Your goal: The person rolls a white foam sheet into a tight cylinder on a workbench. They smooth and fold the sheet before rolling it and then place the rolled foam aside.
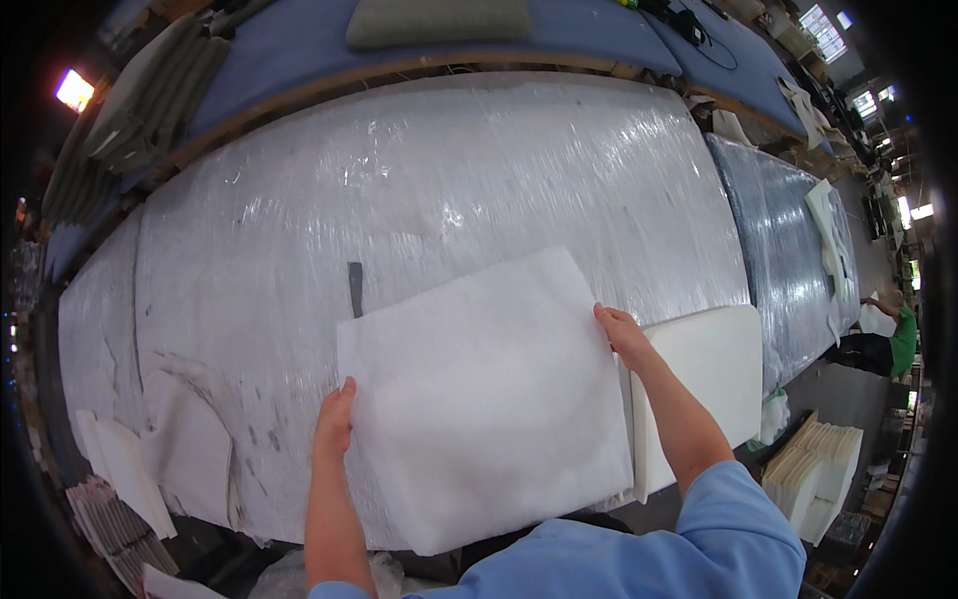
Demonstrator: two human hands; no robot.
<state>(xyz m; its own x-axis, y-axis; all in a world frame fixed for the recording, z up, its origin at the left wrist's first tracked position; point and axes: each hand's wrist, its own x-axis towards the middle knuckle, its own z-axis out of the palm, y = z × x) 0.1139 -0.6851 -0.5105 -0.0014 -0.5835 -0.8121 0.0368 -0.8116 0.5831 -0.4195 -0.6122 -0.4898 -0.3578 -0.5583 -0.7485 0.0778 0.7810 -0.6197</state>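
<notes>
the left hand (335,417) gripped the left edge of a white wadding sheet (484,394), thumb on top and the other fingers hidden beneath it. the right hand (621,334) pinched the sheet's right edge near its far corner, its fingertips also tucked out of sight under the material. both forearms came up from the lower edge, the right one in a light blue sleeve (743,519).

the wadding sheet lay spread over the near edge of a long table wrapped in clear plastic film (449,170), and its near corner hung past the table's rim, covering whatever was under it. just right of the sheet, partly beneath the right forearm, sat a cream foam cushion pad (714,374); its left side was hidden by the sheet and arm. a thin dark grey strip (355,290) lay on the film just beyond the sheet's far left corner. left of the sheet, torn white scraps (190,439) rested near the table edge, hard to tell apart from the film.

well to the right of the sheet, below table height, stood a stack of cream foam pieces (813,474). farther right, a person in a green top (903,339) was cut off by the rim. beyond the table, a grey-green cushion (439,20) lay on a blue surface, cropped at the top.
</notes>
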